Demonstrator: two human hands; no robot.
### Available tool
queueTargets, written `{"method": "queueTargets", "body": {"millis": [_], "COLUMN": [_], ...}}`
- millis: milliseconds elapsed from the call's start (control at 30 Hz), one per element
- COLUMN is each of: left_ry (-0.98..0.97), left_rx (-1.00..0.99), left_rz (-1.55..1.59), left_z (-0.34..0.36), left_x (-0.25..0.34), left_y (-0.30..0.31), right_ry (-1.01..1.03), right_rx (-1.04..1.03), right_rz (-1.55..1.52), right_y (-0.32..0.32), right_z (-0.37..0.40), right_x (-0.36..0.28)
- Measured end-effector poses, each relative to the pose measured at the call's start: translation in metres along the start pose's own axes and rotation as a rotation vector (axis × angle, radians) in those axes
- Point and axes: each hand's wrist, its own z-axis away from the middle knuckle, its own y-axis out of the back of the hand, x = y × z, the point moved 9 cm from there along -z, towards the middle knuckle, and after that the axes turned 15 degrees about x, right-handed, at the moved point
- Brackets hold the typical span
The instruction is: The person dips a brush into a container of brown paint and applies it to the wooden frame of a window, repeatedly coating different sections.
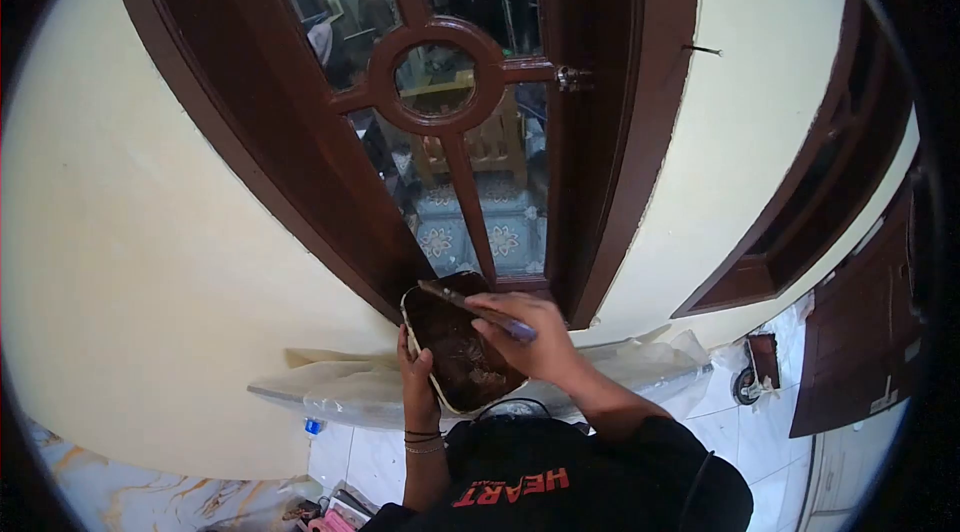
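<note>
My left hand [415, 370] grips the left rim of a rectangular paint tray [436, 384], held in front of my body. Dark brown paint [455, 347] coats the inside of the tray. In my right hand [535, 332] is a paintbrush [468, 304], its bluish handle end showing by the fingers. The brush's head points left, over the far part of the tray. Straight ahead stands a brown door [462, 157] with glass panes and a round middle ring.
A silver door knob [570, 79] is on the door's right side. Plastic sheeting [345, 382] covers the floor along the cream wall [180, 262]. A nail [706, 50] sticks out near the frame. A brown window frame [760, 272] and an open brown door [860, 332] are to the right.
</note>
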Motion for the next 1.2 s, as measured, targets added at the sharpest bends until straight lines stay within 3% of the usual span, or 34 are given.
{"method": "queueTargets", "body": {"millis": [200, 267, 500, 633, 1033, 1200], "left_ry": [-0.005, 0.006, 0.004, 0.002, 0.016, 0.048], "left_rx": [0.032, 0.027, 0.024, 0.028, -0.02, -0.03], "left_rz": [0.098, 0.139, 0.158, 0.174, 0.135, 0.171], "left_z": [-0.007, -0.006, -0.004, -0.001, 0.0, -0.004], "left_x": [0.012, 0.016, 0.014, 0.015, 0.015, 0.01], "left_y": [0.01, 0.011, 0.026, 0.026, 0.022, 0.025], "right_ry": [0.183, 0.327, 0.398, 0.43, 0.41, 0.407], "right_rx": [0.253, 0.474, 0.68, 0.639, 0.876, 0.837], "right_rz": [0.058, 0.098, 0.198, 0.197, 0.156, 0.105], "right_y": [0.038, 0.052, 0.063, 0.051, 0.063, 0.058], "right_z": [-0.05, -0.062, -0.082, -0.085, -0.096, -0.097], "right_x": [-0.034, -0.04, -0.036, -0.041, -0.041, -0.04]}}
